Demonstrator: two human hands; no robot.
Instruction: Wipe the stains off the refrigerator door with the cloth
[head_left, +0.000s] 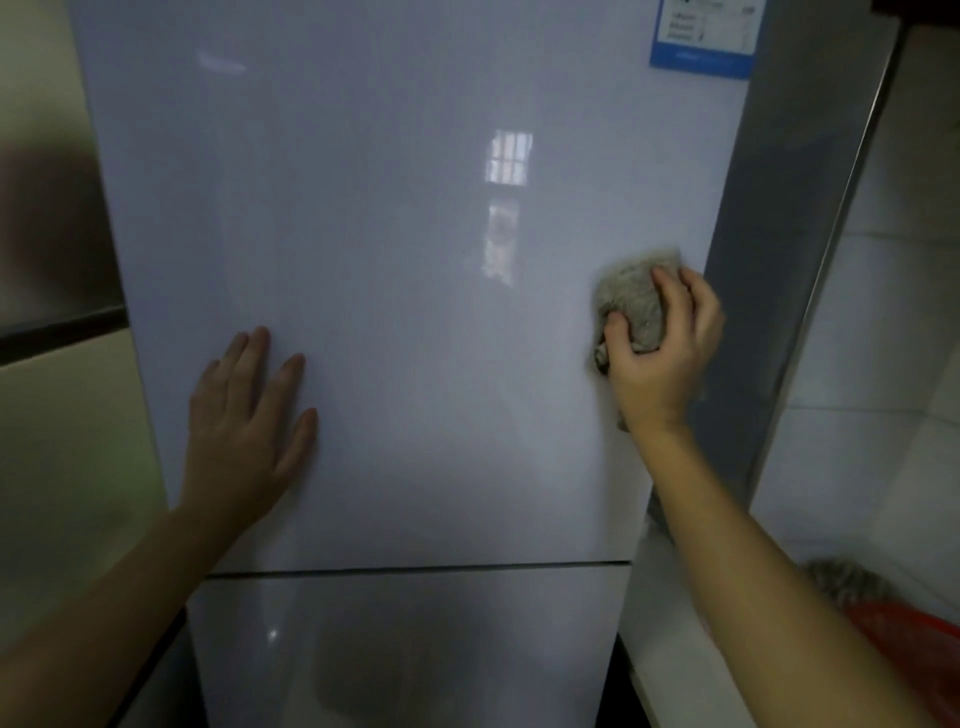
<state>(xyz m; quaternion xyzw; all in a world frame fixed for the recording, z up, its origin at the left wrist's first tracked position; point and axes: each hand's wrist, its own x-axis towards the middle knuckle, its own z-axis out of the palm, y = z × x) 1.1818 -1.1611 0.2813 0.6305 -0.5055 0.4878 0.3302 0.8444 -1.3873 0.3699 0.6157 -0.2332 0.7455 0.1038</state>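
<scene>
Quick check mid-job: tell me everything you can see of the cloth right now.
The cloth is a grey-beige, fuzzy rag, bunched into a wad. The right hand grips it, fingers curled over it and thumb across its front, holding it against the refrigerator door near the door's right edge. Part sticks out above the fingers and part hangs below the wrist. It is blurred; whether it is wet cannot be told.

There are two grips, the left grip and the right grip, one cloth, two refrigerator doors, the upper door and the lower door, one blue label, one red object and one grey fluffy bundle.
</scene>
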